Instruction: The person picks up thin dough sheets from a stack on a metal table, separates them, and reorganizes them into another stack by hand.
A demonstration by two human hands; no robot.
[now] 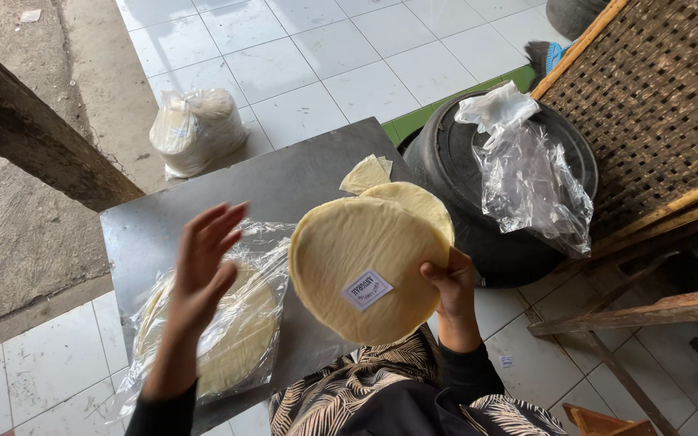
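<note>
Here, the right hand (448, 284) grips a stack of pale round flatbreads (365, 266) by its near right edge, thumb on the front face, fingers behind, holding the stack up and tilted toward the camera. A small white paper label (366, 290) sits on the top round, low and right of centre. A second round peeks out behind the first along the far right rim.

The left hand (208, 262) is raised to the left of the stack, open wide with fingers spread and holding nothing, its palm turned toward the rounds but apart from them. Beneath it, a clear plastic bag (228, 323) with more pale rounds inside lies on the near left part of a grey metal table (284, 178). A folded scrap of the same pale bread (365, 173) rests on the table's far right edge.

To the right of the table stands a black drum (478, 234) with a crumpled clear plastic sheet (527, 182) draped over its lid. A woven bamboo panel (656, 97) leans at far right. On the white tiled floor (325, 56) beyond the table, at far left, sits a tied plastic bag of rounds (195, 129).
</note>
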